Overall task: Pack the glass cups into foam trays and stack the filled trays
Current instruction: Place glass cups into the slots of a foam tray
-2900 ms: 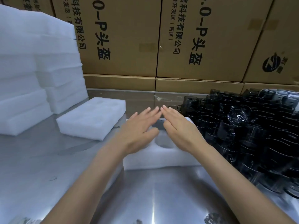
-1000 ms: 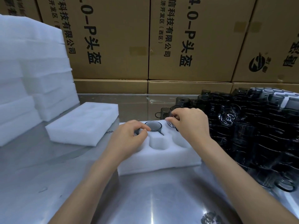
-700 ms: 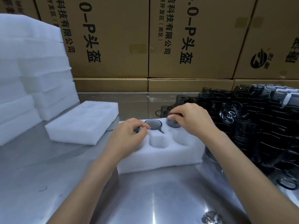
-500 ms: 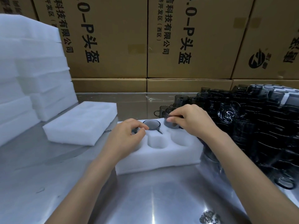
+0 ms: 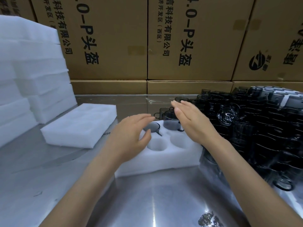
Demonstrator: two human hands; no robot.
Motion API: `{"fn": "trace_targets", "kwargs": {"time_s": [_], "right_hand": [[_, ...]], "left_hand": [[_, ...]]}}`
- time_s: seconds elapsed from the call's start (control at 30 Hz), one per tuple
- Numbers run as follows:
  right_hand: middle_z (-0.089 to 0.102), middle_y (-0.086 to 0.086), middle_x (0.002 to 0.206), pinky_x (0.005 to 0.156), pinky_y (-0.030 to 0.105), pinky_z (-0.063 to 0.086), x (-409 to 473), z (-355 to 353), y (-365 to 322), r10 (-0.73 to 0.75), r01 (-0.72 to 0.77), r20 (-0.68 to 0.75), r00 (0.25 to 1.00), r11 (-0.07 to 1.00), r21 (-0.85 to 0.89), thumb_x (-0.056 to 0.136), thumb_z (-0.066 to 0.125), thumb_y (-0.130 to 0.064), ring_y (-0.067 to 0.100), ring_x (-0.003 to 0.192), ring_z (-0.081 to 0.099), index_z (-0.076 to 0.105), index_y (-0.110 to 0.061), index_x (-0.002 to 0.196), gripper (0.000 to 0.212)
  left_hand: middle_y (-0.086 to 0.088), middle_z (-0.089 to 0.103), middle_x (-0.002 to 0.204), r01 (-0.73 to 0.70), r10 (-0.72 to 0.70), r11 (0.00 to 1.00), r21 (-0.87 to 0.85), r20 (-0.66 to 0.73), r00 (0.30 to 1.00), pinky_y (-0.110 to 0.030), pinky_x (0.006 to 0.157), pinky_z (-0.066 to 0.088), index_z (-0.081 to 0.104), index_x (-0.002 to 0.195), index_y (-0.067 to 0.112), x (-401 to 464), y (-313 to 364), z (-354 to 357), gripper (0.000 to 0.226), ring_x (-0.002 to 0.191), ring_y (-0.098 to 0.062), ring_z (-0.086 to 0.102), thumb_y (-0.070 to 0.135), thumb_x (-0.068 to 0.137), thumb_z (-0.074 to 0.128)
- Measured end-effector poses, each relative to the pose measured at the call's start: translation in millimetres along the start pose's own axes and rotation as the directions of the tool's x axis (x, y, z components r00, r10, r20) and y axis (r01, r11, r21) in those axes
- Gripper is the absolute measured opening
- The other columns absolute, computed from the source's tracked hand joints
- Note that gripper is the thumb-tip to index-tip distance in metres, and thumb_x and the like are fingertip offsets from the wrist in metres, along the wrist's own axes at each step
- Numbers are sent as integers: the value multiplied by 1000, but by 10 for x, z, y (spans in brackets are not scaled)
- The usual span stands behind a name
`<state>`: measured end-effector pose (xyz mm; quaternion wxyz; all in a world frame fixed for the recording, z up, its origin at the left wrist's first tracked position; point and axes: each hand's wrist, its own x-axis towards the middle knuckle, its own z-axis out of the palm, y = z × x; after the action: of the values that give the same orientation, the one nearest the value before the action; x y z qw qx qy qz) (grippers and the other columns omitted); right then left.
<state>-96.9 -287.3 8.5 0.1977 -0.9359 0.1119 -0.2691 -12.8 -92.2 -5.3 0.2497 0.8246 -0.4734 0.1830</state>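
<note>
Hovering over the foam tray [image 5: 161, 158], your left hand [image 5: 129, 138] has its fingers loosely spread and bent a little, and it holds nothing; its fingertips hang just above the sunk cup [image 5: 151, 126] in a far pocket of that tray. Your right hand [image 5: 191, 123] is stretched nearly flat, fingers together and pointing away from you and to the left, palm turned toward the tall cup [image 5: 171, 121]; it grips nothing, and whether the palm touches that cup you cannot tell.

The foam tray lies on the steel table [image 5: 147, 199] with its long axis running left to right, skewed slightly so its right end sits farther from you. The sunk cup stands upright, seated low in its pocket, its handle pointing toward you and to the right. The tall cup stands upright in the next far pocket to the right, rising well above the tray top, its handle low on the right side. Two near pockets [image 5: 156, 145] of the tray are bare.

Right of the tray, touching its end, is the heap of dark cups [image 5: 255, 128]. Left of the tray lies a spare tray [image 5: 78, 125], and farther left the foam stack [image 5: 31, 71]. Beyond the tray stand cardboard boxes [image 5: 188, 38].
</note>
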Motion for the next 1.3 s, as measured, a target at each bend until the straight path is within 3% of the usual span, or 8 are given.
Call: {"fn": "trace_targets", "kwargs": {"time_s": [0.07, 0.2, 0.63, 0.9, 1.03, 1.1, 1.17, 1.3], "right_hand": [[19, -17, 155, 108, 20, 11, -23, 49, 19, -7, 13, 131, 991, 999, -49, 103, 21, -34, -1, 142, 8, 26, -25, 149, 47], [10, -14, 157, 107, 15, 5, -30, 64, 34, 10, 15, 205, 979, 992, -122, 102, 21, -28, 0, 143, 4, 19, -24, 151, 49], [4, -16, 158, 113, 31, 17, -74, 169, -68, 127, -62, 320, 939, 977, -204, 99, 21, -29, -1, 143, 2, 16, -26, 151, 52], [0, -10, 159, 116, 31, 7, -53, 190, -48, 165, -43, 430, 887, 959, -280, 100, 17, -33, 5, 145, 1, 9, -22, 152, 54], [10, -8, 159, 115, 34, 14, -38, 217, -48, 183, -73, 413, 892, 961, -268, 99, 19, -37, 8, 145, 7, 18, -21, 150, 54], [35, -1, 149, 104, 35, 28, -3, 224, -52, 171, -88, 353, 920, 967, -240, 98, 24, -35, 15, 141, 23, 41, -19, 137, 46], [54, 2, 130, 93, 34, 36, 58, 219, -41, 160, -113, 239, 958, 974, -197, 97, 30, -26, 21, 128, 41, 57, -17, 120, 37], [64, -3, 112, 70, 29, 39, 270, 157, -7, 250, -248, 32, 968, 967, -68, 90, 40, -19, 20, 99, 55, 62, -24, 113, 33]], "left_hand": [[18, 23, 153, -32, 34, 999, -23, 84, 996, -27, 114, 14, 31, 147, 30, 60, 49, 15, 49, 140, -2, 20, 28, 98, 40], [17, 0, 157, -82, 98, 994, -73, 261, 960, -24, 114, -3, 10, 151, 28, 210, 185, 120, 55, 143, 0, -1, 22, 100, 29], [21, 7, 156, 19, 32, 993, -113, 432, 901, -31, 115, -3, 14, 150, 33, 244, 86, 269, 55, 143, 2, 1, 23, 98, 27], [20, 15, 156, -1, 14, 1000, -29, 476, 879, -37, 116, 1, 22, 149, 33, 294, 64, 310, 52, 143, -1, 7, 28, 97, 27], [18, 22, 154, -9, 16, 1000, -18, 455, 891, -35, 114, 9, 26, 148, 30, 245, 122, 305, 69, 143, -4, 14, 42, 80, 19], [14, 49, 136, 12, 9, 999, -51, 380, 925, -26, 101, 29, 48, 134, 26, 218, 159, 278, 65, 133, -13, 36, 40, 76, 22], [9, 62, 104, -25, 25, 1000, -6, 223, 975, -25, 76, 36, 59, 110, 20, 195, 191, 234, 43, 107, -20, 53, 37, 83, 30], [13, 65, 102, -44, 44, 999, 4, -100, 994, -22, 74, 35, 67, 107, 26, 61, 113, 114, 34, 94, -10, 55, 34, 90, 39]]}}
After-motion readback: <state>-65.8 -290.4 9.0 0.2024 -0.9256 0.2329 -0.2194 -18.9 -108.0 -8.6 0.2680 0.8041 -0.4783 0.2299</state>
